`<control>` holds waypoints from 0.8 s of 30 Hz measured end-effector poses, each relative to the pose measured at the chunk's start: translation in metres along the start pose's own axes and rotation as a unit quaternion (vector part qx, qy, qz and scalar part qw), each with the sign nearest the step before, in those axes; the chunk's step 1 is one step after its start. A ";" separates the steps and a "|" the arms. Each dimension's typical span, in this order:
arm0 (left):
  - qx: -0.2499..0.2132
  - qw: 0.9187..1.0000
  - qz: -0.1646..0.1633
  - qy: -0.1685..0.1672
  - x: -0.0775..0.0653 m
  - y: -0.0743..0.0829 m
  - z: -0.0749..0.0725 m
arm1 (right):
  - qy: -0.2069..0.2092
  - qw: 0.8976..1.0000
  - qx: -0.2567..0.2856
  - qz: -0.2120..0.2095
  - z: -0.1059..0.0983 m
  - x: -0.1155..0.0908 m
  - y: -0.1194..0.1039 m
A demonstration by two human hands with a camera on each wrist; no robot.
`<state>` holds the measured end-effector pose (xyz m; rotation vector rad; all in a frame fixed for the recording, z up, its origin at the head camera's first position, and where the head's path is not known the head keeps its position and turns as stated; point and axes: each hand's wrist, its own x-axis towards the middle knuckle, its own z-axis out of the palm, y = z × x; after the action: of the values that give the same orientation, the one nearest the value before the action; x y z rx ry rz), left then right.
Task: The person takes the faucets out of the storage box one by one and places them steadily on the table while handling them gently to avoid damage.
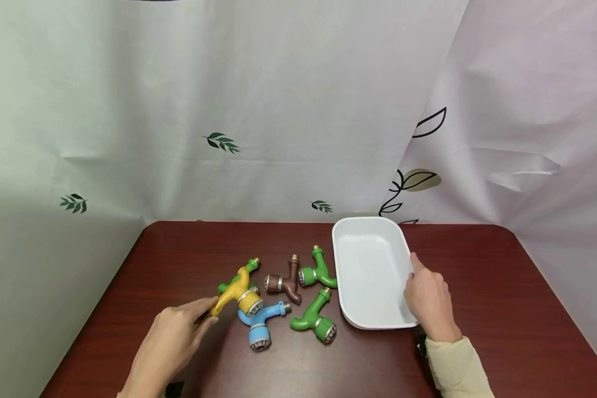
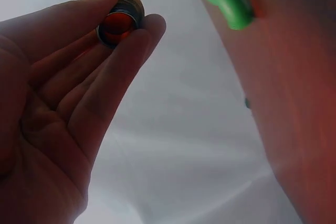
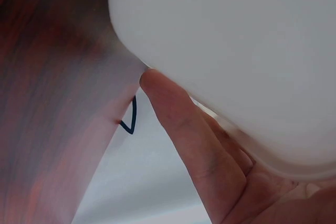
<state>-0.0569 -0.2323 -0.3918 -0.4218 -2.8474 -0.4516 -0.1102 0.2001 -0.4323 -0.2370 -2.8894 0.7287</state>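
My left hand (image 1: pixel 171 337) pinches a yellow faucet (image 1: pixel 235 290) by its spout end. In the left wrist view the round spout mouth (image 2: pixel 118 27) sits between thumb and fingertips. The yellow faucet overlaps a green faucet (image 1: pixel 252 264), hiding most of it. Just below lies a blue faucet (image 1: pixel 260 323). My right hand (image 1: pixel 430 298) holds the right rim of a white tray (image 1: pixel 373 265), its index finger stretched along the edge. In the right wrist view, fingers (image 3: pixel 184 129) lie against the outside of the tray (image 3: pixel 226 51).
Between the left hand's faucet and the tray lie a brown faucet (image 1: pixel 289 283) and two more green faucets, the upper one (image 1: pixel 320 271) right beside the tray wall, the lower one (image 1: pixel 315 319) nearer the front. A white curtain (image 1: pixel 278 110) hangs behind the dark red table (image 1: pixel 492 276).
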 end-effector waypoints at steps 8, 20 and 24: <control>-0.002 0.999 -0.026 -0.018 -0.019 -0.010 0.008 | -0.003 1.000 0.000 0.003 0.000 0.001 0.001; -0.003 0.999 -0.042 -0.035 -0.036 -0.024 0.014 | 0.008 1.000 0.001 0.000 0.001 0.000 0.001; -0.010 0.996 -0.058 -0.060 -0.038 -0.028 0.016 | 0.014 1.000 -0.003 -0.002 0.001 -0.001 0.001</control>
<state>-0.0329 -0.2619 -0.4240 -0.2963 -2.9968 -0.4932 -0.1096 0.2001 -0.4339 -0.2402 -2.8654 0.7091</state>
